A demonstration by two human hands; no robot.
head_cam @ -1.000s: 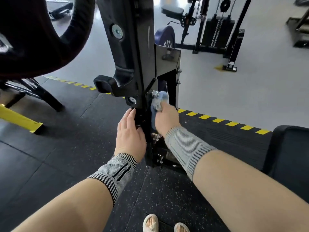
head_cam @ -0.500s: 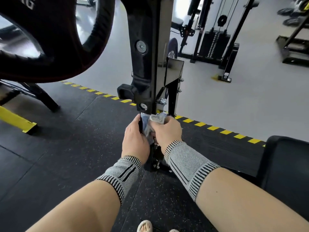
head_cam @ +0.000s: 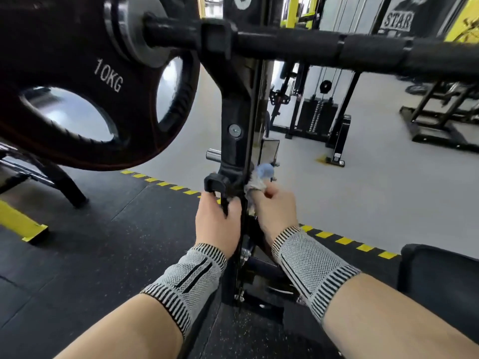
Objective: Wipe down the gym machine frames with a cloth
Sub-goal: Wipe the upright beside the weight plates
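Risen since 0.5 s ago: right hand clutching crumpled blue-grey cloth up black steel upright frame | left hand grasps frame's lower edge | wiping progressing upward.

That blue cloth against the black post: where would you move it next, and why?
Probably slide the cloth a little way up the upright post. The right hand holds it bunched low against the post's right edge, while the left hand grips the frame just below the black hook. Much of the post above shows bare, so upward looks like the natural next stroke.
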